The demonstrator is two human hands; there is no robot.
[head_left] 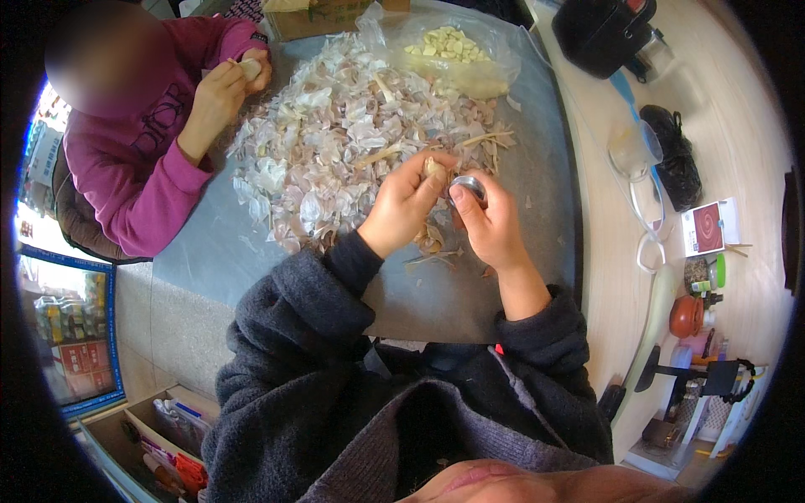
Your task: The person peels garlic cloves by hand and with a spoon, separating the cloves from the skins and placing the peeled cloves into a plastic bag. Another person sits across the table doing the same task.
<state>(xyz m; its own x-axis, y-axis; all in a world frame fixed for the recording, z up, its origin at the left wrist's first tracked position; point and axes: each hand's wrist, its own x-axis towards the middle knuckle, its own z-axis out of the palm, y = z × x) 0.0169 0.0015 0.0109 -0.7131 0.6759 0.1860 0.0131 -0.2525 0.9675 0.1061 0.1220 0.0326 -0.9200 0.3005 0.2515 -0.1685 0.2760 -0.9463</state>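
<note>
Pinched between the thumb and fingers of my left hand (405, 198) is a pale garlic clove (433, 167). My right hand (494, 217) grips a small round metal object (468, 187) with a shiny rim; the fingers hide part of it, so its kind is unclear. The two hands are close together over the near right side of a large heap of papery garlic skins (327, 135). Beneath them, partly unpeeled garlic (430, 240) lies on the grey table (541, 251). Beyond the heap, a clear plastic bag (497, 78) holds many peeled garlic cloves (448, 45).
Across the table's left side, a person in a magenta sweatshirt (138, 176) holds a garlic piece (251, 68). A cardboard box (314, 19) stands at the far edge. Along the right runs a wooden counter (597, 220) with a black bag (671, 157), cable and jars.
</note>
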